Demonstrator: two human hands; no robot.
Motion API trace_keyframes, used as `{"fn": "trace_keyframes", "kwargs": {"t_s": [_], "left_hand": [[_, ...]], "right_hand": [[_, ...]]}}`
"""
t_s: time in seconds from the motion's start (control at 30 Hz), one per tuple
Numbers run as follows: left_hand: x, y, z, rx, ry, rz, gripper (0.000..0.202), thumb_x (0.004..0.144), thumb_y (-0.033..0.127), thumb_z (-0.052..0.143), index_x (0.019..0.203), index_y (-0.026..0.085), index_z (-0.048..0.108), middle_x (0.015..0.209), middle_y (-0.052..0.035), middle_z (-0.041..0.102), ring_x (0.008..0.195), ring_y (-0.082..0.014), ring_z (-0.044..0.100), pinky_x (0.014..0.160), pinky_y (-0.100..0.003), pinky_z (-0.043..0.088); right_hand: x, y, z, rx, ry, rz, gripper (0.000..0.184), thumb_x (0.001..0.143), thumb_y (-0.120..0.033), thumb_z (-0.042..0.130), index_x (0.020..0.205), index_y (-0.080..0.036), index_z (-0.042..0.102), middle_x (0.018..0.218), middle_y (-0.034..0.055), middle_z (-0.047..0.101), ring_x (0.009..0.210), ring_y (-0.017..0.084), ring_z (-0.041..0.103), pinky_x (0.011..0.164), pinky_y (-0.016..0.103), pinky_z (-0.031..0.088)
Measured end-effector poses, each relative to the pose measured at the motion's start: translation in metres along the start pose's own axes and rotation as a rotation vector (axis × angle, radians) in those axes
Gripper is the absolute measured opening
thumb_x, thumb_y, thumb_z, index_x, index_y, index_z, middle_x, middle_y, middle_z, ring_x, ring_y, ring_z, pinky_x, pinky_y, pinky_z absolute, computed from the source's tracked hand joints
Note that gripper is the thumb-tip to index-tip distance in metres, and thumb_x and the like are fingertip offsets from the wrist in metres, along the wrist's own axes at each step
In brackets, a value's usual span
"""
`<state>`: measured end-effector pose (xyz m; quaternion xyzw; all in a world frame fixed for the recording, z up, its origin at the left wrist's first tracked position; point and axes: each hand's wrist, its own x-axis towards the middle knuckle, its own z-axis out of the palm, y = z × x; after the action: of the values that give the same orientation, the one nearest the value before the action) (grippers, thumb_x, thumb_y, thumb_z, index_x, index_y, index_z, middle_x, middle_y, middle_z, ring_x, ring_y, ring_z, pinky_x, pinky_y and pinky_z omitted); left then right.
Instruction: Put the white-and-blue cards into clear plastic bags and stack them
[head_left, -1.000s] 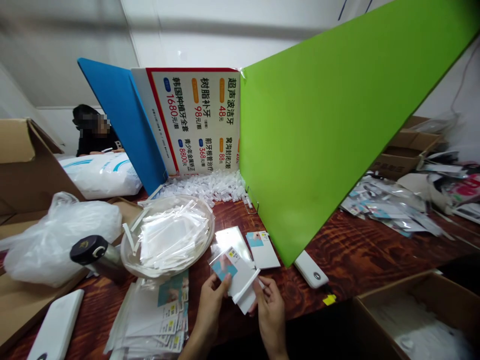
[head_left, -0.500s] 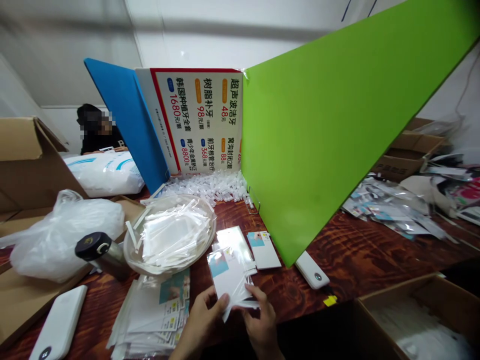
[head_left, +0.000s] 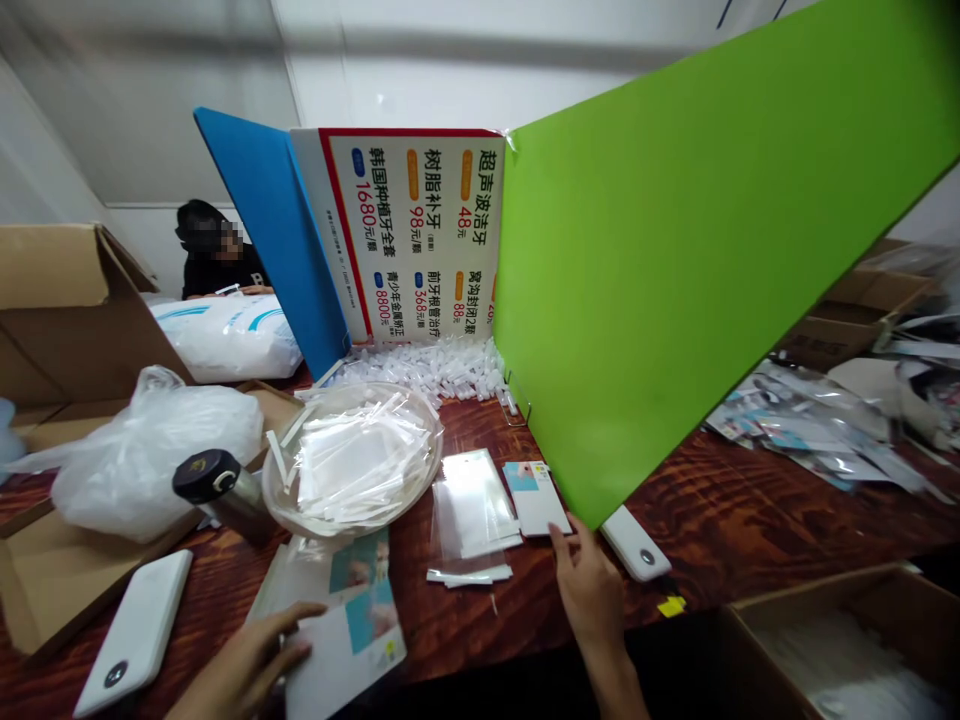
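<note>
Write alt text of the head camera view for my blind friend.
A person's left hand holds a white-and-teal card over packets, while the right hand is at the near edge of a second card on a dark table. Clear sleeves lie between the hands; beyond are a round tub of white strips and a tall green panel.

We no longer see two hands together. The left hand (head_left: 259, 650) now holds the card packet (head_left: 349, 645) over the packet stack (head_left: 361, 562), and the right hand (head_left: 591, 578) has moved to the near edge of the white cards (head_left: 541, 507). We now see uncovered the clear sleeves (head_left: 469, 505) between them.
</note>
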<state>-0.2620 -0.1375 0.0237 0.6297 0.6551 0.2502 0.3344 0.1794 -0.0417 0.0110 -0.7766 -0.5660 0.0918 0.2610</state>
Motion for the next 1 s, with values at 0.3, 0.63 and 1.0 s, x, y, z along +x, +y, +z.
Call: {"fn": "trace_keyframes", "kwargs": {"t_s": [0.3, 0.63, 1.0], "left_hand": [[0.029, -0.022, 0.027, 0.710, 0.442, 0.376, 0.034, 0.093, 0.019, 0.049, 0.117, 0.026, 0.073, 0.120, -0.0110, 0.075, 0.115, -0.0324, 0.065, 0.095, -0.047, 0.045], [0.111, 0.123, 0.167, 0.031, 0.354, -0.015, 0.063, 0.075, 0.025, 0.072, 0.130, 0.002, 0.055, 0.131, -0.0302, 0.060, 0.128, -0.0472, 0.051, 0.107, -0.057, 0.036], [0.112, 0.117, 0.136, -0.683, 0.139, -0.193, 0.023, 0.064, 0.035, 0.081, 0.074, 0.019, 0.068, 0.077, -0.0084, 0.076, 0.080, -0.0278, 0.072, 0.076, -0.036, 0.053]], "right_hand": [[0.011, -0.012, 0.002, -0.285, -0.097, 0.153, 0.044, 0.100, -0.049, 0.044, 0.119, -0.016, 0.065, 0.082, 0.0162, 0.076, 0.077, 0.033, 0.074, 0.068, 0.037, 0.048], [0.003, 0.004, 0.026, 0.139, 0.305, 0.063, 0.058, 0.091, -0.067, 0.047, 0.105, -0.016, 0.070, 0.083, 0.0105, 0.070, 0.066, 0.024, 0.062, 0.065, 0.034, 0.043], [-0.032, 0.044, -0.002, 1.030, -0.107, 0.247, 0.046, 0.072, -0.056, 0.079, 0.094, -0.018, 0.068, 0.072, 0.0043, 0.070, 0.061, 0.019, 0.063, 0.049, 0.024, 0.048]]}}
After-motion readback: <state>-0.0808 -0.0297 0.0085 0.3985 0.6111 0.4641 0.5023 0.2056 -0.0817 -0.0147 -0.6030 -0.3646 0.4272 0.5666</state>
